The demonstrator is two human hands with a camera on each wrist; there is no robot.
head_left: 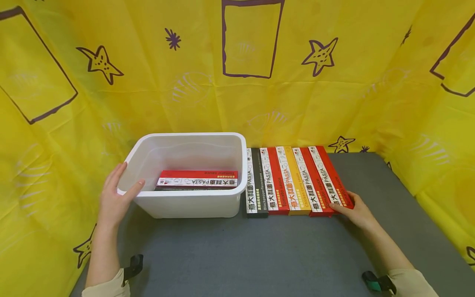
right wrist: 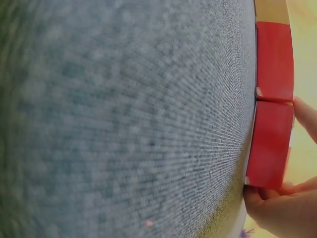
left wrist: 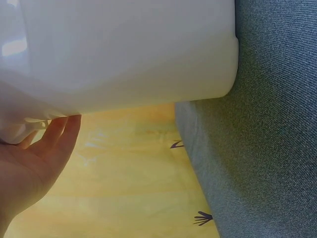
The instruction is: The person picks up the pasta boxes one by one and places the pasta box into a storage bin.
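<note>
A white plastic bin (head_left: 193, 205) stands left of centre. My left hand (head_left: 116, 198) holds its left end, with the thumb over the rim and the fingers outside; the left wrist view shows them at the rim's underside. Inside the bin lies a red pasta box (head_left: 200, 173), with a dark strip of another box in front of it. My right hand (head_left: 357, 212) grips the near end of the rightmost red pasta box (head_left: 328, 175) of a row, thumb on top and fingers at its right side. That box (right wrist: 270, 144) lies against the neighbouring red box (right wrist: 275, 62).
Between the bin and the gripped box lie a black pasta box (head_left: 258, 185), a yellow one (head_left: 295, 181) and two red ones, side by side on the grey tabletop (head_left: 237, 255). A yellow patterned cloth (head_left: 200, 107) hangs behind and at both sides.
</note>
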